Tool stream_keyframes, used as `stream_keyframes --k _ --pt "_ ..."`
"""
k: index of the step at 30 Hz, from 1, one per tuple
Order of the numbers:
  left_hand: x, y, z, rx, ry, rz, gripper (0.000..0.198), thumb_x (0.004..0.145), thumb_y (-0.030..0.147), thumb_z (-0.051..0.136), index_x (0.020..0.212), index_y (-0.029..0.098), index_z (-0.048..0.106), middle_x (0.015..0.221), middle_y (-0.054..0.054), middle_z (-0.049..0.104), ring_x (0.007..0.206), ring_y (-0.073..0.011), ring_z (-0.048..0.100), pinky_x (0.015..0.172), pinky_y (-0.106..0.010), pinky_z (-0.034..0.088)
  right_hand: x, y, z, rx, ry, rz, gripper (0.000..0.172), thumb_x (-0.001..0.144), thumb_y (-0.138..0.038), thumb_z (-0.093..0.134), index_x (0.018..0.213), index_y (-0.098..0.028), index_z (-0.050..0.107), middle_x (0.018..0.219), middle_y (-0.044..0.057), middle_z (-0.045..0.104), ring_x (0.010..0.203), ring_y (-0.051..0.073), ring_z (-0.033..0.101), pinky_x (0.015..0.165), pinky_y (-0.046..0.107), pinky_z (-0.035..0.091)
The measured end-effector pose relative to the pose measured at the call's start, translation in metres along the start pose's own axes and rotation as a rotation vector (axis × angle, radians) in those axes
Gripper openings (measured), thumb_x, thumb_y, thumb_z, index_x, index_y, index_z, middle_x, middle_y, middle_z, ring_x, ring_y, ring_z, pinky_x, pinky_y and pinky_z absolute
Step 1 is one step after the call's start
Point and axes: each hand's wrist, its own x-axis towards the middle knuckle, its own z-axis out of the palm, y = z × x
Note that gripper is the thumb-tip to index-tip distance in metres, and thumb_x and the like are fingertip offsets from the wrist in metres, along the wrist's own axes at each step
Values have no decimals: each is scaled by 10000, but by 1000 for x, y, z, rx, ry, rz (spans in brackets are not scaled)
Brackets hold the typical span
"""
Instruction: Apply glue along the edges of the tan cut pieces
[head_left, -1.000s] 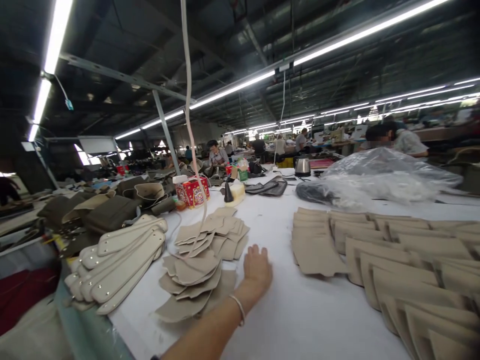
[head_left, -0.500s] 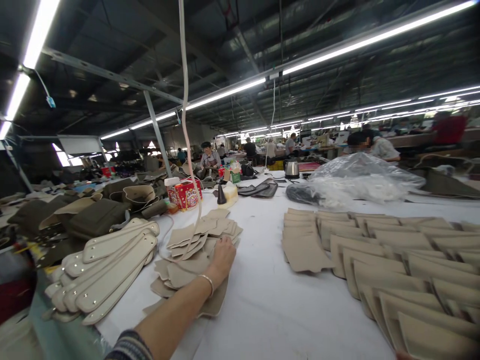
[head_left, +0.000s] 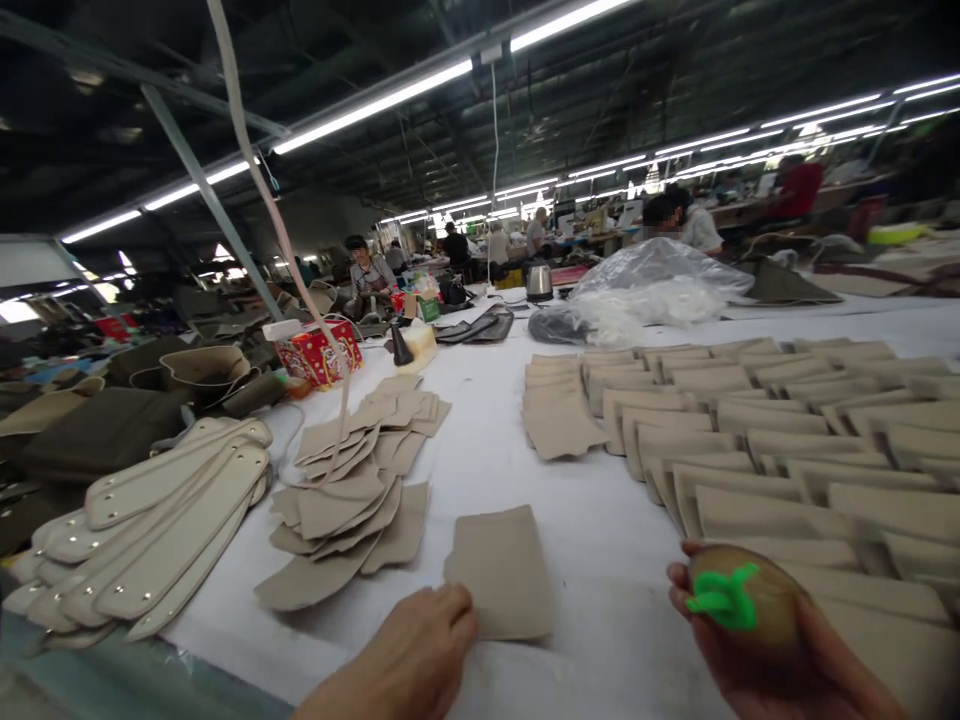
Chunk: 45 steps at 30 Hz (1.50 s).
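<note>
My left hand (head_left: 424, 640), its fingers pinched together, holds the left edge of a single taupe piece (head_left: 501, 572) lying on the white table (head_left: 480, 420). On the right, my right hand (head_left: 772, 640) is wrapped round a rounded brownish container (head_left: 761, 605) with a bright green top (head_left: 726, 597). Left of the single piece lies a loose pile of taupe pieces (head_left: 345, 510). Overlapping rows of folded taupe pieces (head_left: 750, 450) cover the right side, partly behind my right hand.
Cream straps with metal studs (head_left: 172, 520) lie at the left, near dark bags (head_left: 112, 430). Farther back are a red box (head_left: 319, 355), a black cone (head_left: 401, 346), a kettle (head_left: 538, 283) and a clear plastic bag (head_left: 652, 290). A hose hangs over the pile. People sit beyond.
The view has turned right and downward. My left hand has moved from the pile to nearer the front, where a single piece now lies. My right hand has come into view with the green-topped container.
</note>
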Motion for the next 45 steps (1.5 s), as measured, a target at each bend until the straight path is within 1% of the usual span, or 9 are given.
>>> stream_keyframes --k 5,7,11,18,25,29,34,39,45 --pt "40 25 -6 -352 181 -393 252 890 292 518 1115 190 566 1126 -86 579 1052 -241 549 902 -343 444 -10 5 17 29 -2 7 310 743 -377 669 1020 -258 741 1285 66 625 870 273 700 664 345 606" --pt "61 39 -7 -348 142 -442 364 849 349 574 1157 157 550 1167 -117 552 1093 -279 526 944 -381 432 -6 5 12 12 -54 -20 383 657 -351 765 1027 -258 733 1262 77 637 893 279 690 709 363 598" --pt "85 58 -6 -242 72 -514 373 808 253 563 1150 107 537 1227 -170 493 1122 -314 501 922 -404 457 -1 6 3 -35 -106 -84 526 514 -330 893 1007 -257 725 1170 70 681 901 279 678 739 369 592" --pt "93 61 -16 -157 -8 -579 416 726 126 569 1138 72 541 1197 -203 509 1077 -320 545 902 -415 488 -5 9 8 -113 -185 -133 473 585 -353 882 1016 -257 712 1126 62 696 913 290 672 709 386 602" --pt "88 42 -23 -74 -69 -447 354 786 86 467 1111 112 604 1127 -181 621 988 -311 623 858 -429 506 1 13 -1 -306 -286 -308 461 652 -409 843 1050 -241 681 1036 81 708 925 301 669 749 380 595" --pt "68 24 -17 -159 -32 -318 448 777 97 421 1162 232 606 1065 -89 691 1024 -282 628 885 -403 486 5 17 -8 -586 -312 -508 579 699 -433 814 1189 -250 567 1077 89 677 964 285 651 792 344 573" --pt "52 26 -13 -251 -18 -267 580 766 102 393 1309 260 519 1103 -88 691 1027 -280 636 876 -393 487 -1 20 -3 -1066 -305 -812 552 754 -479 756 1203 -244 537 1097 81 625 949 292 647 851 364 545" --pt "51 29 -14 -274 10 -263 503 756 126 388 1210 251 565 1022 -89 703 965 -285 655 823 -384 500 -4 19 4 -1340 -386 -959 527 804 -491 704 1237 -282 488 1116 65 604 961 279 647 794 338 549" --pt "50 28 -10 -274 32 -260 353 757 163 395 1052 216 582 961 -96 693 918 -286 655 792 -370 501 -6 22 15 -1486 -359 -1116 462 825 -484 677 1202 -284 499 1049 34 604 851 235 645 764 322 534"
